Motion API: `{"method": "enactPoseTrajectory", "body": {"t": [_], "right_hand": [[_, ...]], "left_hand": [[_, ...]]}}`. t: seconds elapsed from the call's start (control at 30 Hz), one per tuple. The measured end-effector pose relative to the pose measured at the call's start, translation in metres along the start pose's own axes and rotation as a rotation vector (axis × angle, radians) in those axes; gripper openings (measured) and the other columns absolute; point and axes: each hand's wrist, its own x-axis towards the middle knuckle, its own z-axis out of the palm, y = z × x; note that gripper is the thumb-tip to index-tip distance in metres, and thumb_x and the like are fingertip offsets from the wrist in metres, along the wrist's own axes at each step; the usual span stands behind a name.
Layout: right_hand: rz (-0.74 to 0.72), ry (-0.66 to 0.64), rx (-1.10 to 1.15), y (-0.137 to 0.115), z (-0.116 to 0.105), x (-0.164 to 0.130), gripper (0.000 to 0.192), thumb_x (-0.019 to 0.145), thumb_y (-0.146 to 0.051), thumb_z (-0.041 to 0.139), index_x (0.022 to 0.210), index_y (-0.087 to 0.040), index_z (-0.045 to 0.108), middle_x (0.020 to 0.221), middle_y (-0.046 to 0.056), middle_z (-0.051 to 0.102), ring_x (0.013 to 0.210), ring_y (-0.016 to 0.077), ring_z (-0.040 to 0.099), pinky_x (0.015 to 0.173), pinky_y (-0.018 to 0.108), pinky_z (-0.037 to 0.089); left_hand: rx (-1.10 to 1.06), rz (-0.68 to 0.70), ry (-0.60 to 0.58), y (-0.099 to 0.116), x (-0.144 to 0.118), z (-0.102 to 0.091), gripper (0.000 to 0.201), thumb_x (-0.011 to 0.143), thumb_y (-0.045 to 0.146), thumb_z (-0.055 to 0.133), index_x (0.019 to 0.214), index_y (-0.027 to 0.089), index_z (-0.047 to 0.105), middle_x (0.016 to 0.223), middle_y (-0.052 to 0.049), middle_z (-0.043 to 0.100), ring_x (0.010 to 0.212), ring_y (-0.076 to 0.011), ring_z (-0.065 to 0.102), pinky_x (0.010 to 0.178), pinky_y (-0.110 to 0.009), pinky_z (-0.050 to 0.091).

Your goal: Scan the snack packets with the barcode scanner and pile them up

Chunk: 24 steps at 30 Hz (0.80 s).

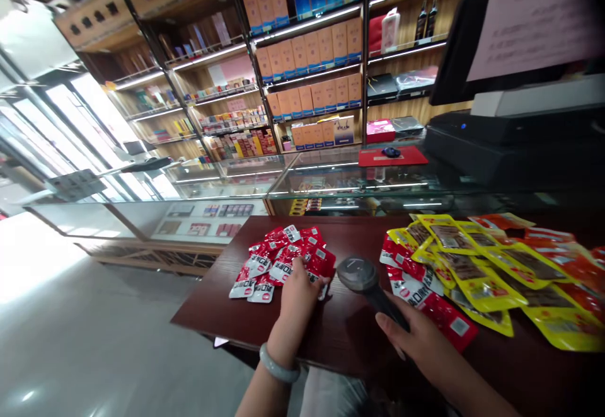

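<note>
My right hand (416, 332) is wrapped around the handle of a dark barcode scanner (362, 275), its head tilted toward the left. At the right edge of a pile of red and white snack packets (262, 262), my left hand (301, 291) has its fingers closed on a red snack packet (322, 262); the fingertips are partly hidden. Beyond the scanner, more red snack packets (432, 303) lie beside and partly under yellow snack packets (472, 266). A pale bangle (278, 365) circles my left wrist.
The dark red-brown tabletop (212, 297) carries both heaps. Orange packets (567, 253) lie at the far right. Behind stand a glass display counter (283, 184) and shelves of boxes (312, 48). A monitor (463, 45) with a pink paper rises at upper right.
</note>
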Motion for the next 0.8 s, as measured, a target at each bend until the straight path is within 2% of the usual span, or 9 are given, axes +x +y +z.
{"method": "enactPoseTrajectory", "body": {"t": [0.13, 0.2, 0.33, 0.43, 0.5, 0.6, 0.7, 0.8], "right_hand": [[-0.031, -0.014, -0.014, 0.002, 0.016, 0.011, 0.049, 0.087, -0.051, 0.063, 0.127, -0.023, 0.067, 0.119, 0.010, 0.075, 0.119, 0.0332, 0.063, 0.103, 0.044, 0.048], [-0.028, -0.006, -0.021, 0.003, 0.023, 0.015, 0.051, 0.086, -0.052, 0.063, 0.127, -0.022, 0.066, 0.108, 0.009, 0.078, 0.114, 0.0337, 0.065, 0.101, 0.045, 0.050], [0.009, -0.018, -0.040, 0.000, 0.029, 0.016, 0.053, 0.087, -0.051, 0.063, 0.131, -0.021, 0.064, 0.075, 0.004, 0.076, 0.096, 0.0319, 0.071, 0.089, 0.042, 0.055], [0.012, -0.022, -0.023, -0.005, 0.026, 0.011, 0.052, 0.086, -0.050, 0.064, 0.130, -0.023, 0.064, 0.071, 0.001, 0.073, 0.083, 0.0282, 0.072, 0.079, 0.039, 0.058], [0.016, -0.007, -0.010, -0.006, 0.021, 0.006, 0.049, 0.086, -0.048, 0.064, 0.129, -0.023, 0.065, 0.079, 0.002, 0.075, 0.085, 0.0279, 0.072, 0.079, 0.039, 0.058], [0.004, 0.040, 0.015, -0.005, 0.009, -0.003, 0.046, 0.087, -0.046, 0.065, 0.127, -0.022, 0.066, 0.102, 0.006, 0.077, 0.100, 0.0299, 0.070, 0.088, 0.041, 0.056], [-0.030, 0.065, 0.054, -0.001, -0.007, -0.015, 0.047, 0.088, -0.045, 0.065, 0.129, -0.022, 0.064, 0.125, 0.009, 0.071, 0.117, 0.0313, 0.064, 0.102, 0.045, 0.048], [-0.002, 0.101, 0.064, 0.008, -0.032, -0.033, 0.051, 0.088, -0.047, 0.065, 0.131, -0.021, 0.063, 0.133, 0.011, 0.067, 0.122, 0.0326, 0.061, 0.108, 0.049, 0.043]], "left_hand": [[0.084, -0.144, 0.122, -0.025, 0.020, -0.025, 0.060, 0.085, 0.045, 0.062, 0.131, 0.015, 0.037, 0.109, -0.020, 0.069, 0.102, -0.0333, 0.068, 0.080, -0.037, 0.045], [0.116, -0.165, 0.153, -0.036, 0.027, -0.030, 0.066, 0.085, 0.045, 0.061, 0.136, 0.013, 0.034, 0.115, -0.022, 0.067, 0.108, -0.0342, 0.065, 0.085, -0.039, 0.045], [0.254, -0.090, 0.294, -0.049, 0.031, -0.026, 0.073, 0.085, 0.049, 0.060, 0.142, 0.009, 0.036, 0.134, -0.024, 0.054, 0.125, -0.0367, 0.052, 0.102, -0.046, 0.038], [0.308, -0.041, 0.395, -0.045, 0.028, -0.020, 0.073, 0.084, 0.052, 0.058, 0.142, 0.011, 0.041, 0.142, -0.023, 0.047, 0.132, -0.0384, 0.043, 0.108, -0.051, 0.032], [0.294, -0.007, 0.403, -0.037, 0.026, -0.016, 0.071, 0.085, 0.053, 0.057, 0.143, 0.014, 0.042, 0.148, -0.021, 0.041, 0.137, -0.0387, 0.036, 0.110, -0.053, 0.031], [0.266, 0.089, 0.361, -0.015, 0.020, -0.007, 0.068, 0.085, 0.053, 0.058, 0.141, 0.016, 0.046, 0.152, -0.019, 0.037, 0.141, -0.0381, 0.031, 0.111, -0.054, 0.030], [0.239, 0.231, 0.260, 0.019, 0.004, 0.008, 0.056, 0.086, 0.047, 0.060, 0.134, 0.019, 0.053, 0.147, -0.016, 0.045, 0.136, -0.0352, 0.038, 0.110, -0.051, 0.031], [0.204, 0.376, 0.092, 0.058, -0.020, 0.026, 0.044, 0.086, 0.041, 0.062, 0.126, 0.023, 0.059, 0.133, -0.012, 0.057, 0.124, -0.0311, 0.049, 0.104, -0.047, 0.036]]}}
